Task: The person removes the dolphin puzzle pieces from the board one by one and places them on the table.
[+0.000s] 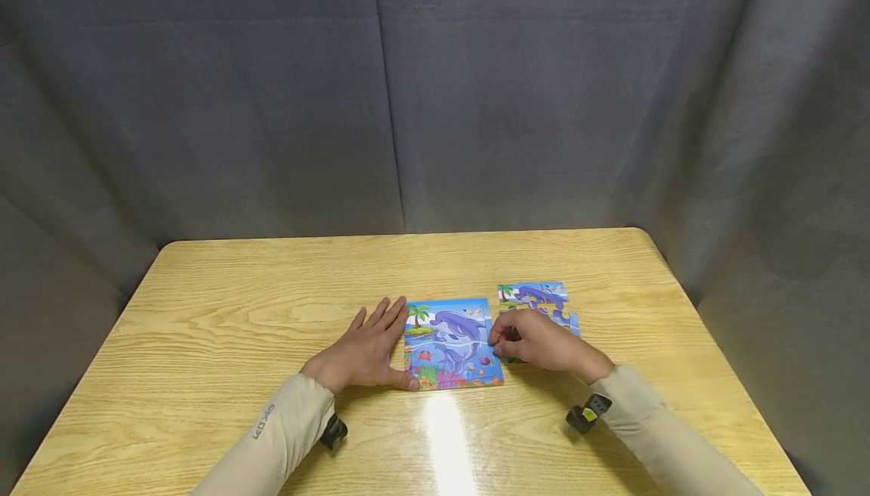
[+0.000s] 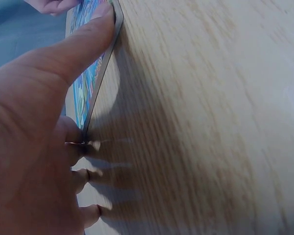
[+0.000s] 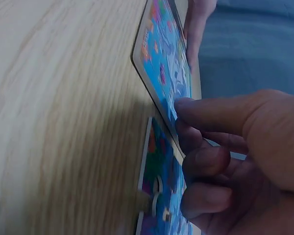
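A square dolphin puzzle board point(image 1: 451, 341) lies flat on the table between the hands. Along its left side rests my left hand point(image 1: 363, 352), fingers stretched out and spread, with the thumb at the near left corner. The left wrist view shows that thumb point(image 2: 95, 29) lying along the board's edge. At the right side, my right hand point(image 1: 540, 341) pinches the board's edge with thumb and forefinger, the other fingers curled in. Close under and behind this hand lie joined dolphin puzzle pieces point(image 1: 544, 294), partly covered by it. In the right wrist view, gaps show between the pieces point(image 3: 154, 166).
The wooden table point(image 1: 272, 277) extends around the puzzle, with a bright light reflection near its front. Dark grey curtains point(image 1: 272, 103) hang behind and on both sides. A small dark camera sits on each wrist, close above the tabletop.
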A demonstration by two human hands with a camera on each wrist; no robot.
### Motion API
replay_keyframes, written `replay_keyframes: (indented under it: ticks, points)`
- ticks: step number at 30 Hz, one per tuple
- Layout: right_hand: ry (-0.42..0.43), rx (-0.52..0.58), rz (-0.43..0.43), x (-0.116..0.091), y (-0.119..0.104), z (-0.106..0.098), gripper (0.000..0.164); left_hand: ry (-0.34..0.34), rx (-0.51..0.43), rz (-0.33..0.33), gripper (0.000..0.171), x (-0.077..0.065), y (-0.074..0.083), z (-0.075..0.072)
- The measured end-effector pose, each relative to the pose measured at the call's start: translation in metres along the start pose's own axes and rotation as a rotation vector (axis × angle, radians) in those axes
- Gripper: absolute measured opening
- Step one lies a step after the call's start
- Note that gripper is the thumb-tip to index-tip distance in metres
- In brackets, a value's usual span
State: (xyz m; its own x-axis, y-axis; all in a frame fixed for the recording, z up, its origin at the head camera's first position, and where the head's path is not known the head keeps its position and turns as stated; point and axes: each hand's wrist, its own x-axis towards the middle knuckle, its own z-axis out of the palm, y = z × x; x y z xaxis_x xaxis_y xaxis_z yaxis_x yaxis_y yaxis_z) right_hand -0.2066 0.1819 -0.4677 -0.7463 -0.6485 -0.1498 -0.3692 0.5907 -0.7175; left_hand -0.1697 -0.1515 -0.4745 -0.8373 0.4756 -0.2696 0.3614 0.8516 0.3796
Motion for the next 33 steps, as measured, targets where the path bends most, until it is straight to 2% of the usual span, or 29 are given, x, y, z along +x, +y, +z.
replay_keyframes:
  ticks: [10,19,27,33]
  points:
    - [-0.015,-0.043,-0.035,0.005,-0.006,0.008,0.008,0.001,-0.003,0.008,0.125,0.000,0.000,0.000]
    - [-0.010,-0.078,-0.031,0.005,-0.009,0.011,0.006,-0.003,-0.008,0.009,0.125,-0.001,-0.001,0.000]
    - [-0.040,0.010,-0.025,0.003,-0.012,0.008,0.011,-0.006,-0.006,0.008,0.124,0.000,-0.001,-0.001]
    - [-0.049,0.048,-0.016,0.000,-0.013,0.006,0.005,-0.009,-0.007,0.005,0.124,-0.001,-0.001,-0.001]
